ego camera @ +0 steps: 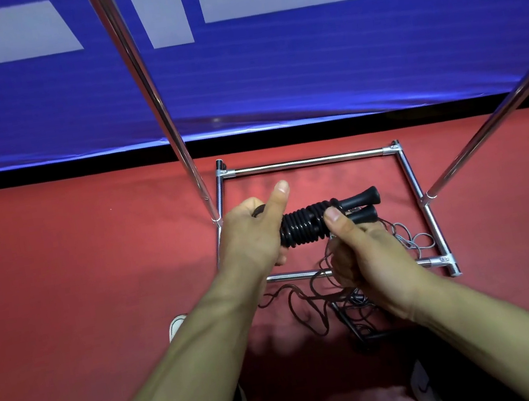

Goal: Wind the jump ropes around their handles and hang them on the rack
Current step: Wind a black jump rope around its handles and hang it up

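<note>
A black jump rope [305, 225] is wound in tight coils around its two black handles, whose flared ends [362, 200] stick out to the right. My left hand [251, 233] grips the left end of the bundle, thumb raised. My right hand [361, 251] holds the bundle's right part, thumb pressed on the coils. Both hands hover above the chrome rack's base frame [305, 161]. More loose ropes lie tangled on the floor below: dark ones [308, 308] and a grey one [415, 240].
Two chrome rack uprights rise from the base, one at left [148, 90] and one at right [494, 125]. The floor is red [61, 284], with a blue banner wall [304, 65] behind. Shoe tips [176, 325] show near my arms.
</note>
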`<state>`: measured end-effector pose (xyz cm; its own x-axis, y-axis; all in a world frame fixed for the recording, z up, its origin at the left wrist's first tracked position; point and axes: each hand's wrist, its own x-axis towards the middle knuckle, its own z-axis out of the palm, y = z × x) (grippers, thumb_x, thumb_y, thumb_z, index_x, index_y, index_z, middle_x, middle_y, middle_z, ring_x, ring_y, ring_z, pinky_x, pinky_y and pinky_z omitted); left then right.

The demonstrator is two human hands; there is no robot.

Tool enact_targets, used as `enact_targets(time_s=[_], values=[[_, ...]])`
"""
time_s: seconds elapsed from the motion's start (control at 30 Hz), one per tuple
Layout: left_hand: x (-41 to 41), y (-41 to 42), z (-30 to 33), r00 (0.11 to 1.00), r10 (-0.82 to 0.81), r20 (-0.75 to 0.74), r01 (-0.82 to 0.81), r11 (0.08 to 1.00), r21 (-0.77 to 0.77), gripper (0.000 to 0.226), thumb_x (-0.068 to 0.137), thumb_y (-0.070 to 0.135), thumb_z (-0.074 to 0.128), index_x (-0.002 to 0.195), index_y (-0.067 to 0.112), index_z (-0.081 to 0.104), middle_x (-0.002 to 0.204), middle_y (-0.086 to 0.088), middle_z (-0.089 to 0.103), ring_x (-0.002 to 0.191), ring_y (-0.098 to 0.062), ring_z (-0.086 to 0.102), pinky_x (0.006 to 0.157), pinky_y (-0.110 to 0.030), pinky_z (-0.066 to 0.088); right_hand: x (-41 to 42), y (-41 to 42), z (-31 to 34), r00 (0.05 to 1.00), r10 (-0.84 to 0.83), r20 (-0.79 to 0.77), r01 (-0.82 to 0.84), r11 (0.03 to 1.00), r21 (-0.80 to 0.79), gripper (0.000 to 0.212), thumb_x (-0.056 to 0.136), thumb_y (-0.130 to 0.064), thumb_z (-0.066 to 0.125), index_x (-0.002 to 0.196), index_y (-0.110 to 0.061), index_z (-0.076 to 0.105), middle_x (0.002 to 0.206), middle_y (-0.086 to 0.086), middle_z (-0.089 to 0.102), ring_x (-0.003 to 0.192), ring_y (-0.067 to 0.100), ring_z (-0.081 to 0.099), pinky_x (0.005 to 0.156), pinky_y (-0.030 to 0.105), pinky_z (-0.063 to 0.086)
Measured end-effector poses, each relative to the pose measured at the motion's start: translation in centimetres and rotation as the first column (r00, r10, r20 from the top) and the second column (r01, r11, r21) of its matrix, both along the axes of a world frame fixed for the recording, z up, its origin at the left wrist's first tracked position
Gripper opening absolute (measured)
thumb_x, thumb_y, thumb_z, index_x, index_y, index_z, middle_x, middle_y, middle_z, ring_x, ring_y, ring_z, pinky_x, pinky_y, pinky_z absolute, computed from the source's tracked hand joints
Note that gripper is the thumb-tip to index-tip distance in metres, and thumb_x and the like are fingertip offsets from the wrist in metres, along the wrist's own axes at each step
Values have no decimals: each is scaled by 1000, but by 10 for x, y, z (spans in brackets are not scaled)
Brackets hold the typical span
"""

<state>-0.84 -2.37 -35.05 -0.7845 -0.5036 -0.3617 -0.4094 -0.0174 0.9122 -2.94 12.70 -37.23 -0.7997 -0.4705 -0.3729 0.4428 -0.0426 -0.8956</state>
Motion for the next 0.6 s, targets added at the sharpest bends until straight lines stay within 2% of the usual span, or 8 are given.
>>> enact_targets(time_s=[0.13,0.23,0.3,0.37,0.47,0.53,0.6], values=[[-1,1,-3,995,86,49,-85,996,-26,41,94,52,56,71,19,45,60,-4,41,50,-18,41,47,-26,34,3,-1,-1,995,56,-87,-50,996,71,57,82,-57,62,50,-24,28,49,1,19,45,15,16,46,29,14],[-3,2,-5,988,146,-41,-148,988,-45,39,97,47,53,68,21,46,59,3,42,56,-17,41,58,-32,38,3,-2,-1,993,64,-102,-56,996,76,59,74,-64,64,55,-22,26,52,4,18,48,17,15,48,34,13],[-3,3,-4,984,139,-114,-157,974,-164,30,100,44,46,84,24,60,62,10,49,56,-7,46,64,-30,42,2,0,0,991,72,-110,-63,995,78,58,74,-65,65,52,-25,30,49,1,20,44,15,18,46,28,15],[-1,3,-2,976,100,-195,-152,949,-276,31,104,37,39,91,25,66,62,11,51,59,0,49,62,-19,39,1,0,4,988,85,-133,-67,989,130,60,74,-68,64,46,-25,32,46,-1,23,41,14,21,42,23,20],[2,3,0,973,55,-226,-141,912,-385,35,106,32,36,92,26,68,57,13,48,60,1,50,57,-12,34,0,0,4,986,95,-135,-78,989,125,60,75,-67,64,46,-25,32,47,-1,23,42,15,20,43,24,19],[3,6,1,980,54,-191,-128,908,-399,36,106,32,36,89,26,68,59,13,50,61,0,51,57,-13,33,1,-1,2,990,102,-100,-94,992,83,55,73,-65,62,48,-26,32,48,-1,21,45,15,16,44,26,16],[4,11,2,986,52,-158,-112,910,-400,36,105,31,37,86,26,67,61,13,52,64,-2,51,60,-22,35,1,0,0,992,119,-49,-118,993,15,53,74,-62,62,51,-27,30,50,-2,17,45,13,13,43,23,16]])
